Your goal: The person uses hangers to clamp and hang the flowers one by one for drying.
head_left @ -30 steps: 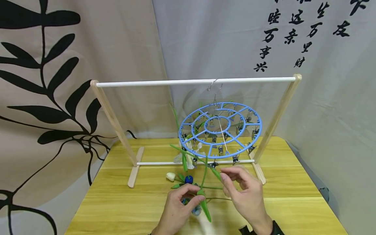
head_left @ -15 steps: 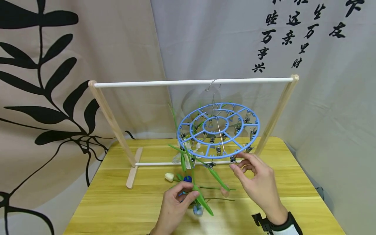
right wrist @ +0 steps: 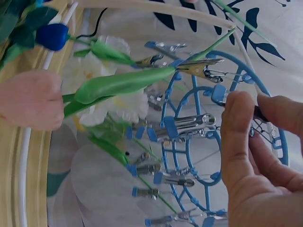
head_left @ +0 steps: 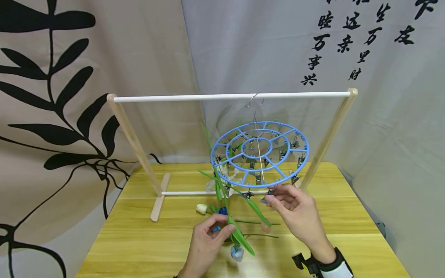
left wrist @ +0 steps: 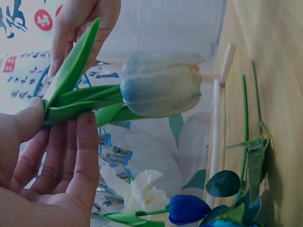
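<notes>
While left hand (head_left: 210, 241) pinches cup-shaped tulip (left wrist: 161, 85) | right hand (head_left: 295, 212) pinches metal clip (head_left: 270, 192) | rack (head_left: 257, 156) round, blue

At right, the person's right hand (right wrist: 258, 182) pinches a blue-tipped metal clip (right wrist: 219, 93) beside a round blue rack (right wrist: 255, 75) hung with similar clips, while a pink tulip (right wrist: 33, 99) extends leftward, near white flowers (right wrist: 135, 109) and a deep-blue tulip (right wrist: 52, 37).
</notes>
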Motion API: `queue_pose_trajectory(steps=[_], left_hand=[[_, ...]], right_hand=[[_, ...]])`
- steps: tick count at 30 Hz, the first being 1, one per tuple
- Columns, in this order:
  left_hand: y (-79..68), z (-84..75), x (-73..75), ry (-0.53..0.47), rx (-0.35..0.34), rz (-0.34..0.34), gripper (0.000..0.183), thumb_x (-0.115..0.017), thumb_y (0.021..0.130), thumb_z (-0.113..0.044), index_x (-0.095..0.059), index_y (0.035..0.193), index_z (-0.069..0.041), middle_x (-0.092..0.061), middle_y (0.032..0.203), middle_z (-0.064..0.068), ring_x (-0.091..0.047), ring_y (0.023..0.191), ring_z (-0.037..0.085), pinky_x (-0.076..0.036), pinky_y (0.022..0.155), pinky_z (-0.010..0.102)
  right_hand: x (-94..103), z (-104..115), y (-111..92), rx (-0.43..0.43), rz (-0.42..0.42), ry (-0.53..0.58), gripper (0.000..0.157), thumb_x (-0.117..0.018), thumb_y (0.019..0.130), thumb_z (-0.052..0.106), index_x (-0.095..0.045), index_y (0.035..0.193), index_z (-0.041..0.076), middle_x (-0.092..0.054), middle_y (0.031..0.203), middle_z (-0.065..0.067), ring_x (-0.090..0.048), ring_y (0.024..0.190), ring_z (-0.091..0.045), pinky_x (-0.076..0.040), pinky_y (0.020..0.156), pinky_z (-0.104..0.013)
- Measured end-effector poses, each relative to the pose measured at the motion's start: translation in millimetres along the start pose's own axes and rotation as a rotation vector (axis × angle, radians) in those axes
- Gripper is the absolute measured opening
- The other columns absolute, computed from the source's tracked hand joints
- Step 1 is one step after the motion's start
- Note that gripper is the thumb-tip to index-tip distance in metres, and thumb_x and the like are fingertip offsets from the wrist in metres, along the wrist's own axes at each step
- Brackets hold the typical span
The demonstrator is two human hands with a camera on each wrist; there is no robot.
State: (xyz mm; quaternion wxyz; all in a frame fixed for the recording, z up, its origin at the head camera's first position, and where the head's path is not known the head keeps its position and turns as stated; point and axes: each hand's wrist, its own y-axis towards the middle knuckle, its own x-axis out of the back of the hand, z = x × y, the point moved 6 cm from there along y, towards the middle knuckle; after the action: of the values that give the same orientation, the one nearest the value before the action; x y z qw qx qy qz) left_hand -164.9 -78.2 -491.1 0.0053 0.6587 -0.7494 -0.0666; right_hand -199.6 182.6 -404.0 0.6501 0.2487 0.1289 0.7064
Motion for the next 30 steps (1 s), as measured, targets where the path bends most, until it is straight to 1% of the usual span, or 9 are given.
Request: queue_pose_trajectory(steps=[4,6,10,14,20,24,26,30], left_hand=[[-0.8,-2.1,-2.2,-0.003,-0.016,0.014,0.021,-0.086,0.107,-0.010,-0.080,0.124,0.002,-0.081,0.124,0.014,-0.082,0.108,0.011,-0.071,0.093,0.026],[-0.8,-2.2,-3.5,-0.009,-0.010,0.013,0.022,-0.086,0.107,-0.011,-0.080,0.123,0.002,-0.081,0.123,0.012,-0.081,0.110,0.012,-0.071,0.093,0.026],[-0.5,-2.0,-6.3,-0.020,0.006,0.005,0.023,-0.087,0.106,-0.011,-0.079,0.122,0.003,-0.081,0.120,0.010,-0.081,0.109,0.010,-0.072,0.089,0.026],[-0.2,-1.7,-9.4,-0.019,0.005,0.006,0.022,-0.087,0.105,-0.009,-0.079,0.121,0.004,-0.080,0.123,0.017,-0.082,0.108,0.011,-0.072,0.088,0.027],[1.1,-2.9,-15.4,-0.036,-0.046,0.029,0.018,-0.084,0.107,-0.004,-0.078,0.121,0.005,-0.077,0.127,0.030,-0.082,0.109,0.012,-0.073,0.088,0.028],[2.6,-4.4,-19.2,-0.056,-0.082,0.055,0.015,-0.081,0.108,-0.003,-0.079,0.121,0.004,-0.079,0.127,0.037,-0.084,0.110,0.014,-0.073,0.089,0.028],[3.4,-5.0,-20.3,-0.054,-0.093,0.056,0.013,-0.081,0.109,-0.004,-0.079,0.121,0.002,-0.080,0.126,0.037,-0.084,0.111,0.014,-0.073,0.090,0.028],[4.6,-5.6,-20.9,-0.028,-0.094,0.030,0.011,-0.083,0.108,-0.006,-0.081,0.118,-0.003,-0.082,0.124,0.032,-0.083,0.108,0.012,-0.073,0.089,0.030]], right_hand=[[-6.3,-0.3,0.0,-0.030,0.040,0.104,0.020,-0.077,0.106,-0.011,-0.074,0.126,-0.012,-0.083,0.112,-0.012,-0.086,0.092,-0.017,-0.074,0.083,-0.034],[-9.3,-0.5,0.5,-0.035,0.058,0.140,0.020,-0.077,0.107,-0.011,-0.074,0.127,-0.013,-0.084,0.114,-0.009,-0.087,0.093,-0.018,-0.074,0.084,-0.036],[-14.0,-1.8,1.6,-0.041,0.077,0.194,0.020,-0.076,0.107,-0.012,-0.072,0.126,-0.017,-0.084,0.115,-0.004,-0.087,0.093,-0.016,-0.074,0.084,-0.036],[-19.3,-2.7,2.6,-0.038,0.097,0.243,0.019,-0.074,0.106,-0.014,-0.070,0.124,-0.019,-0.085,0.117,0.000,-0.087,0.093,-0.014,-0.074,0.084,-0.035],[-30.8,-1.4,4.4,-0.015,0.131,0.297,0.018,-0.073,0.106,-0.016,-0.067,0.121,-0.021,-0.084,0.118,-0.001,-0.088,0.093,-0.016,-0.074,0.084,-0.038],[-37.3,-0.8,5.3,-0.008,0.142,0.317,0.016,-0.073,0.106,-0.015,-0.067,0.120,-0.020,-0.084,0.116,-0.001,-0.088,0.092,-0.018,-0.075,0.082,-0.039],[-40.0,-0.7,5.6,-0.008,0.136,0.319,0.015,-0.073,0.106,-0.015,-0.067,0.119,-0.020,-0.084,0.113,-0.001,-0.088,0.090,-0.020,-0.075,0.081,-0.039],[-45.6,0.0,6.6,-0.007,0.112,0.329,0.014,-0.074,0.105,-0.014,-0.068,0.117,-0.021,-0.084,0.107,0.000,-0.087,0.087,-0.020,-0.074,0.079,-0.038]])
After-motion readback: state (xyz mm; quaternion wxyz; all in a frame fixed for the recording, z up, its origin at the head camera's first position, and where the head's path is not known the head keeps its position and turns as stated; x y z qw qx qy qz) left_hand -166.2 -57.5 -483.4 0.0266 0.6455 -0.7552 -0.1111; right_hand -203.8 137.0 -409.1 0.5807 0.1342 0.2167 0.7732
